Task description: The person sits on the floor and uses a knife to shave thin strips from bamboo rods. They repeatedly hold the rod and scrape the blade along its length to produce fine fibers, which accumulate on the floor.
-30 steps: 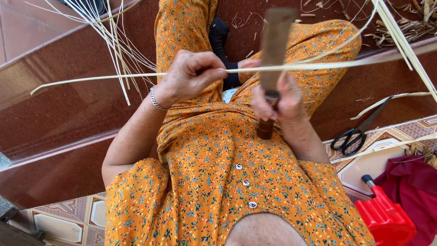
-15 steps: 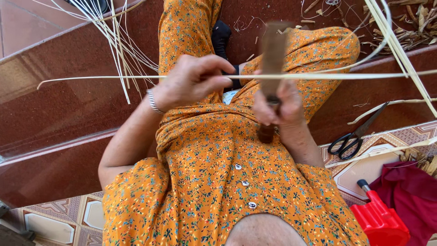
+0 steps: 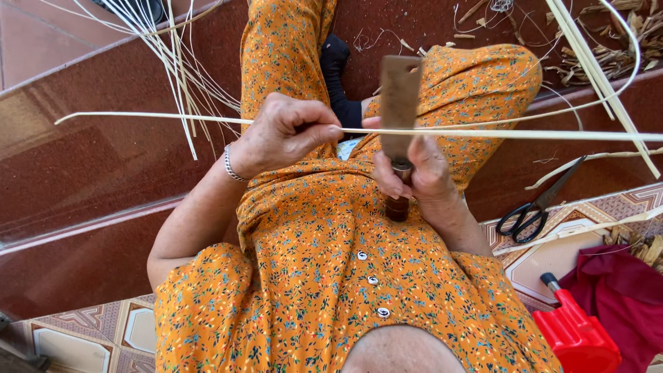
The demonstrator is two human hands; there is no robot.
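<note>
**Blade against a thin strip**

The left hand [image 3: 286, 135] pinches a long pale strip [image 3: 173, 117] that runs level across the lap. The right hand [image 3: 414, 173] is clamped on a knife [image 3: 400, 97], blade upright and touching the strip. A slip could bring the edge onto the nearby left fingers, or snap the strip. Dark red steps [image 3: 90, 186] carry loose strips [image 3: 166, 41]; scissors [image 3: 532, 214] lie on patterned tiles.
</note>
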